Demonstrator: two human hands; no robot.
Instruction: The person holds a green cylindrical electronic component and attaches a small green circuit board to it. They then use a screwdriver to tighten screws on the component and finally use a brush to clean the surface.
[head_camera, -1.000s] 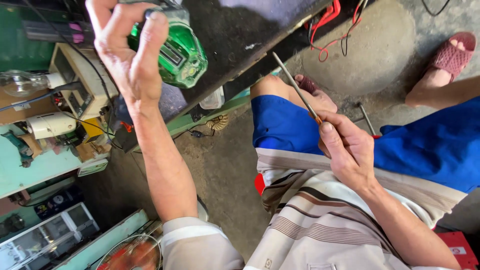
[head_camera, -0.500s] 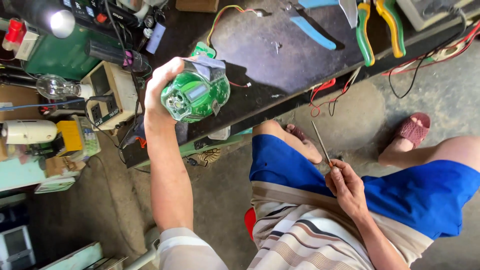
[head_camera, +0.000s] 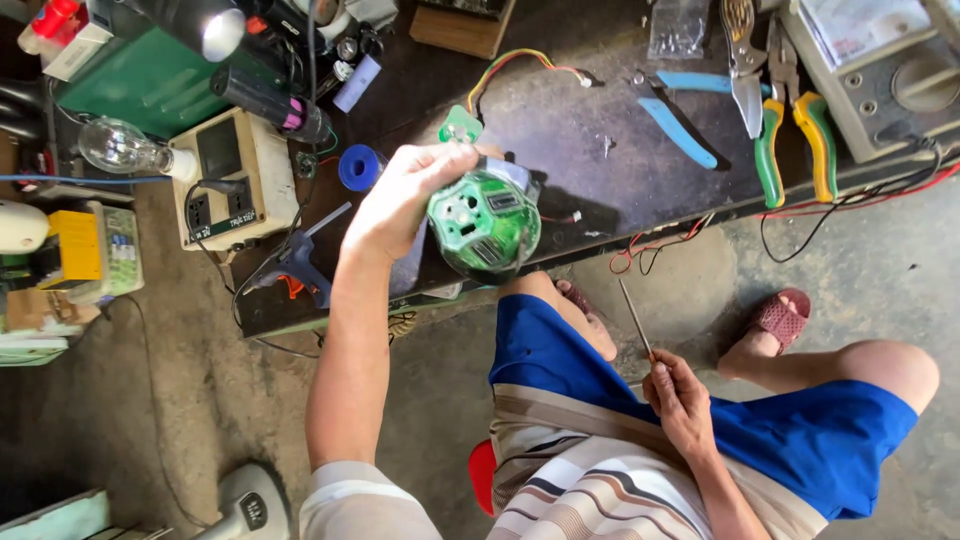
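Note:
My left hand (head_camera: 405, 200) grips a round green plastic device (head_camera: 485, 222) with slots and small dark windows on its face, holding it above the near edge of the dark workbench (head_camera: 590, 140). My right hand (head_camera: 680, 395) rests low by my lap, over my blue shorts, pinching a thin metal rod (head_camera: 635, 318) that points up and away. A small green circuit board (head_camera: 460, 125) with coloured wires lies on the bench just beyond the device.
Blue-handled cutters (head_camera: 680, 120) and green and yellow pliers (head_camera: 790, 140) lie at the bench's right, beside a meter (head_camera: 880, 70). A beige box with sockets (head_camera: 225, 180), a clear bulb (head_camera: 115, 148), a blue tape spool (head_camera: 360, 165) and a glue gun (head_camera: 300, 265) sit left. Bare concrete floor below.
The view has tilted toward the bench. My left hand has lowered the green device and turned its face toward me. My right hand stays on the rod near my lap.

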